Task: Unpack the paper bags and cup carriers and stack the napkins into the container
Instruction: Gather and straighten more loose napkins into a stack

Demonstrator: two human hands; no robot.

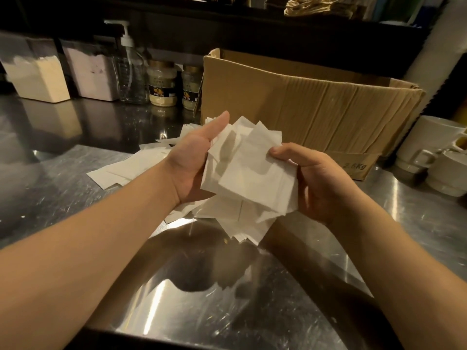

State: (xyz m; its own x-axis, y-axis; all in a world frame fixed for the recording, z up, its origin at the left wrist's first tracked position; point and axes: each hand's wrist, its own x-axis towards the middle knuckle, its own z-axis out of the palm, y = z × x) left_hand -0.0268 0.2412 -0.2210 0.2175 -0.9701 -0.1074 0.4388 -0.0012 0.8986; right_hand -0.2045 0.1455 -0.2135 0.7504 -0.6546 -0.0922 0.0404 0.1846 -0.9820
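Napkins [249, 170] sat in a loose, uneven bundle between both hands, corners fanned out at different angles rather than squared. The left hand [194, 162] cradled the bundle from the side, thumb lying along its top edge and palm against it; how its fingers lay behind the paper could not be told. The right hand [313, 180] had its grip closed on the opposite edge, thumb pinching over the top sheets. More loose napkins [131, 168] lay scattered on the steel worktop [252, 299] beneath and to the left.

The likeliest trouble was sheets slipping out of the bundle: thin, slick paper held only at two edges, with the lower ones already sagging toward the worktop. Tapping it square too hard could spill the middle. The open cardboard box [303, 107] stood just behind; whether it was the intended container could not be told. Stacked cups [434, 152] at the right stood near enough for an elbow to knock.
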